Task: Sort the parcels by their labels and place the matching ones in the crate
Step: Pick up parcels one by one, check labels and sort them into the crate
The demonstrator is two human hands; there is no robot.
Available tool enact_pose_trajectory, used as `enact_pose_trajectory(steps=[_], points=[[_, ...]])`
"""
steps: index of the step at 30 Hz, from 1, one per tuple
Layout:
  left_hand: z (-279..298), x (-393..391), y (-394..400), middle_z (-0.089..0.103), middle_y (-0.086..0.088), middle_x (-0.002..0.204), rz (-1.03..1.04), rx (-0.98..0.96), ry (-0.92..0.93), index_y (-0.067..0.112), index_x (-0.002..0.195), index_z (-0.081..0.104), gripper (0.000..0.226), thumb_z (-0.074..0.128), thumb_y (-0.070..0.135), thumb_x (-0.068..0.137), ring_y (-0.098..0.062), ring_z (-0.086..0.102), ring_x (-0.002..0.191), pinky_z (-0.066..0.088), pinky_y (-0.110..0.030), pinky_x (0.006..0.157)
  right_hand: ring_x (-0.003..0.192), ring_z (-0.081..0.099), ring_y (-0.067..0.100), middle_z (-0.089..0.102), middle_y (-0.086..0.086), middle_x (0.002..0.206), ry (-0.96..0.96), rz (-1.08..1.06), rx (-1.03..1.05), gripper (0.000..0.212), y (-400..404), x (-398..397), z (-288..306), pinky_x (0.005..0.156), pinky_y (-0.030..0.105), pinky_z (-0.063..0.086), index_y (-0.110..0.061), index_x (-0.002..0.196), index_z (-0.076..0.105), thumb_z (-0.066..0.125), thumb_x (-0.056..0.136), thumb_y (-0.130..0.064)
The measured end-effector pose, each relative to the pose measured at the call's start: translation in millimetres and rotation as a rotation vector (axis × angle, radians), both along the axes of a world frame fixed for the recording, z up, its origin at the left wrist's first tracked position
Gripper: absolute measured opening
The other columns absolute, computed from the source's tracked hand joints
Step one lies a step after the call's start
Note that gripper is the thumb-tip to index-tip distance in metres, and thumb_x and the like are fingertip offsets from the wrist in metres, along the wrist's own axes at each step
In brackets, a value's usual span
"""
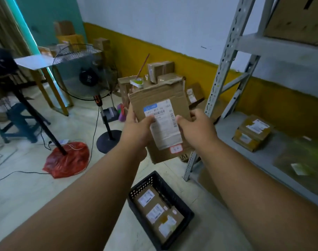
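Observation:
I hold a flat brown cardboard parcel (pixel 160 98) upright in front of me, its white shipping label and a small red-edged sticker facing me. My left hand (pixel 138 127) grips its left edge with the thumb on the label. My right hand (pixel 196 127) grips the right edge, thumb on the front. Below on the floor stands a black plastic crate (pixel 179 201) holding labelled brown parcels (pixel 154 211). More parcels (pixel 252 133) lie on the grey shelf at the right.
A grey metal shelving rack (pixel 225 57) stands at the right with a large box on its upper shelf. Stacked boxes (pixel 161 71) sit by the yellow-banded wall. A standing fan (pixel 85 73), a red bag (pixel 67 160), cables and a stool are at the left.

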State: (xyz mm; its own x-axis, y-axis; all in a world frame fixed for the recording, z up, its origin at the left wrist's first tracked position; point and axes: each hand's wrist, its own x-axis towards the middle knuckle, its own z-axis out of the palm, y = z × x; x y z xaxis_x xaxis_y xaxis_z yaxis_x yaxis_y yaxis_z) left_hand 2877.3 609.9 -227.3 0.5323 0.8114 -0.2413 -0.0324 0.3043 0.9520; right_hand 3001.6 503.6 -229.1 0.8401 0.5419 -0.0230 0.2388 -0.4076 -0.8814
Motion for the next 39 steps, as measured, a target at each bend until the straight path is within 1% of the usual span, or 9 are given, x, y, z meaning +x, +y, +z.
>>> enact_pose_trajectory(steps=[5,9,13,19,22,25,31,35,39], points=[[-30,27,41,0.072,0.011,0.112,-0.075,0.096,0.027,0.045,0.145,0.037,0.071,0.062,0.004,0.092,-0.014,0.069,0.103,0.058,-0.049,0.087,0.110,0.063,0.025,0.061,0.001,0.127,-0.016,-0.083,-0.011,0.050,42,10,-22,0.085,0.042,0.059,-0.023,0.135,0.045,0.064,0.092,-0.040],[-63,53,72,0.068,0.004,0.118,-0.174,0.114,0.133,0.038,0.145,0.036,0.076,0.068,0.002,0.087,-0.020,0.067,0.107,0.057,-0.050,0.091,0.110,0.063,0.027,0.061,0.004,0.126,-0.033,-0.228,-0.111,0.045,63,16,-51,0.083,0.035,0.055,-0.021,0.131,0.044,0.065,0.093,-0.033],[-75,87,113,0.067,0.003,0.117,-0.372,0.163,0.191,0.043,0.125,0.049,0.053,0.068,0.008,0.089,-0.020,0.066,0.103,0.057,-0.047,0.089,0.098,0.064,0.022,0.065,-0.003,0.114,-0.037,-0.472,-0.184,0.031,76,19,-65,0.070,0.032,0.052,-0.024,0.120,0.051,0.062,0.094,-0.038],[-85,114,146,0.069,0.010,0.119,-0.674,0.138,0.160,0.038,0.141,0.049,0.060,0.055,0.001,0.094,-0.010,0.066,0.104,0.055,-0.027,0.071,0.077,0.056,0.008,0.057,-0.010,0.094,0.019,-0.774,-0.056,0.013,95,16,-74,0.056,0.020,0.038,-0.025,0.107,0.056,0.062,0.096,-0.027],[-116,122,151,0.071,0.014,0.115,-0.782,0.158,0.207,0.041,0.139,0.050,0.065,0.054,-0.002,0.092,-0.009,0.067,0.104,0.058,-0.030,0.075,0.076,0.056,0.005,0.061,-0.009,0.094,0.036,-0.841,-0.074,0.009,98,12,-101,0.055,0.021,0.038,-0.021,0.102,0.057,0.062,0.096,-0.025],[-171,133,160,0.067,0.017,0.111,-0.800,0.212,0.277,0.045,0.136,0.052,0.061,0.061,0.005,0.090,-0.014,0.065,0.105,0.057,-0.045,0.090,0.075,0.057,0.002,0.062,-0.011,0.091,0.061,-0.850,-0.163,0.008,99,11,-156,0.054,0.018,0.036,-0.023,0.100,0.059,0.062,0.097,-0.030],[-330,130,160,0.063,0.019,0.107,-0.840,0.242,0.405,0.048,0.133,0.053,0.052,0.061,0.012,0.095,-0.003,0.066,0.085,0.058,-0.022,0.056,0.084,0.060,0.010,0.061,-0.014,0.088,0.206,-0.853,-0.250,0.006,96,7,-327,0.063,0.023,0.041,-0.028,0.097,0.058,0.063,0.095,-0.030],[-445,109,157,0.072,0.015,0.098,-0.798,0.167,0.541,0.042,0.118,0.058,0.045,0.060,0.006,0.092,-0.010,0.073,0.078,0.063,-0.041,0.061,0.084,0.061,0.010,0.063,-0.012,0.091,0.275,-0.876,-0.280,0.007,99,-10,-439,0.067,0.025,0.043,-0.028,0.099,0.059,0.063,0.095,-0.028],[-549,92,154,0.073,0.011,0.096,-0.799,0.078,0.618,0.034,0.111,0.064,0.035,0.063,0.005,0.092,-0.010,0.074,0.076,0.061,-0.030,0.063,0.077,0.059,0.001,0.060,-0.015,0.086,0.358,-0.899,-0.273,0.011,94,-31,-543,0.060,0.018,0.042,-0.031,0.098,0.055,0.065,0.094,-0.030]])
